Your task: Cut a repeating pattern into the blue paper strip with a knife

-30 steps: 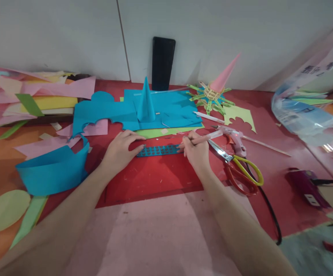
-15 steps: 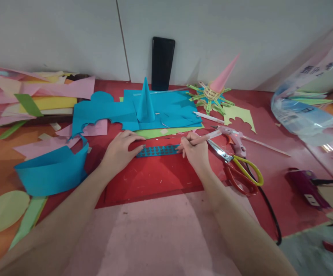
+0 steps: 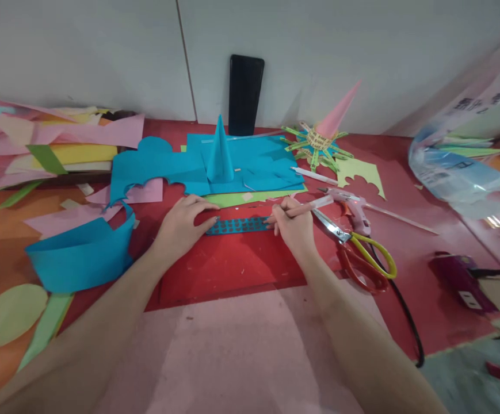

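A narrow blue paper strip [image 3: 239, 226], marked with rows of dark shapes, lies on the red sheet in front of me. At its left end, my left hand [image 3: 181, 223] rests with fingers stretched out and the thumb touching the strip. My right hand [image 3: 293, 225] is closed round a pinkish pen [image 3: 314, 204], whose tip meets the strip's right end. Behind the strip, a blue paper cone [image 3: 220, 155] stands on blue sheets [image 3: 267, 155]. Scissors [image 3: 348, 238] with yellow and red handles lie beside my right hand.
A pink glue gun [image 3: 355, 210] and a white pen [image 3: 314, 175] lie to the right. Behind stand a phone [image 3: 245, 95] and a pink-coned paper piece [image 3: 319, 141]. At left are a curved blue band [image 3: 79, 256] and paper scraps [image 3: 77, 155]. A purple power socket [image 3: 463, 282] sits far right.
The view has shifted very slightly. Both hands, the pen and the strip keep nearly the same places.
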{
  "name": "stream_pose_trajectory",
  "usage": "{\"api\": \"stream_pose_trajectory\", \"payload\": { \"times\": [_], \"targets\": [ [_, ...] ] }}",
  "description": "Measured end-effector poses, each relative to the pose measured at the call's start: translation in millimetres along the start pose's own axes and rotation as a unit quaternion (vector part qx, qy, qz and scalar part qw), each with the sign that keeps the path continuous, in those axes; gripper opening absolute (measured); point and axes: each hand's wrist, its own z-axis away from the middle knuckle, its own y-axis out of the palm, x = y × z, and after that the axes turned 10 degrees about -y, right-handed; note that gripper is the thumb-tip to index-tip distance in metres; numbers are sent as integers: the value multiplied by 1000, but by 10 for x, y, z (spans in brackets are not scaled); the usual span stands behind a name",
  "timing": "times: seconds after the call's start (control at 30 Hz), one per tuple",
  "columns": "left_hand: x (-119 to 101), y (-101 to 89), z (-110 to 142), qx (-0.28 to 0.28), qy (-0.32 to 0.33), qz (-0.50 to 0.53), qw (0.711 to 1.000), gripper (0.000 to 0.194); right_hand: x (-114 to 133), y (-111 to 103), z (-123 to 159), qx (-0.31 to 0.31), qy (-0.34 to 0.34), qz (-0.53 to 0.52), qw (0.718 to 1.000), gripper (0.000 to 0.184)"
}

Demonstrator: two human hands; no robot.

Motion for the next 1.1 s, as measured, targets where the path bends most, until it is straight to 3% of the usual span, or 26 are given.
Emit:
{"api": "stream_pose_trajectory", "payload": {
  "times": [0.73,0.93,1.1],
  "targets": [
    [-10,-3,6,2,-6,-2,1000,20,-21,6,-4,-8,8,-10,1000,26],
    [0,0,2,-1,1,0,1000,20,-52,-4,-3,-22,17,-54,998,25],
    [6,1,-3,-4,1,2,1000,20,-44,-3,1,-3,0,-35,999,27]
  ]
}}
